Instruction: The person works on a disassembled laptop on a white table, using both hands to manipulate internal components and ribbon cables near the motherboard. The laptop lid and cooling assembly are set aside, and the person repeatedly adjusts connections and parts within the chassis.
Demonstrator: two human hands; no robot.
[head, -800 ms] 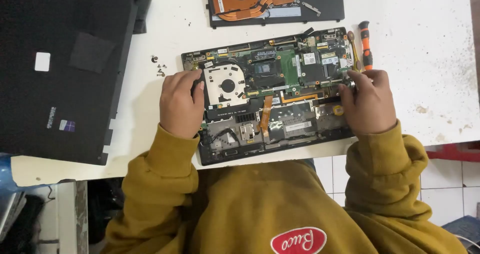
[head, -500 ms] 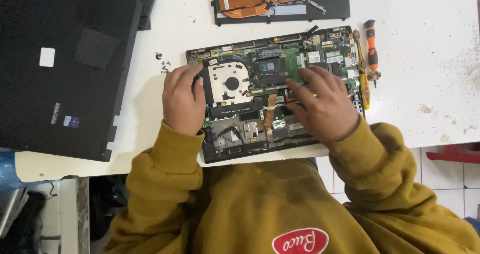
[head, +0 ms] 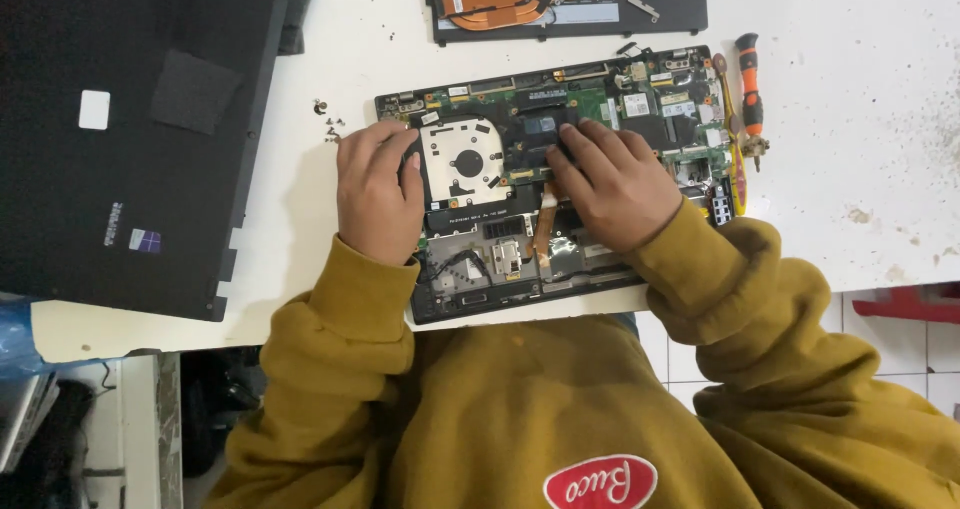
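On the white worktop (head: 880, 149) a black laptop lid (head: 130, 129) lies left of an opened laptop base (head: 560, 169) near the front edge. The left hand (head: 378, 191) rests loosely curled on the base's left end beside the fan (head: 466, 161). The right hand (head: 612, 181) presses spread fingers on the board's middle, gripping nothing; an orange screwdriver (head: 749, 81) lies just right.

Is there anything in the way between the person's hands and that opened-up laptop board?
Nothing visible. Both the left hand and the right hand rest directly on the laptop board, either side of its fan.
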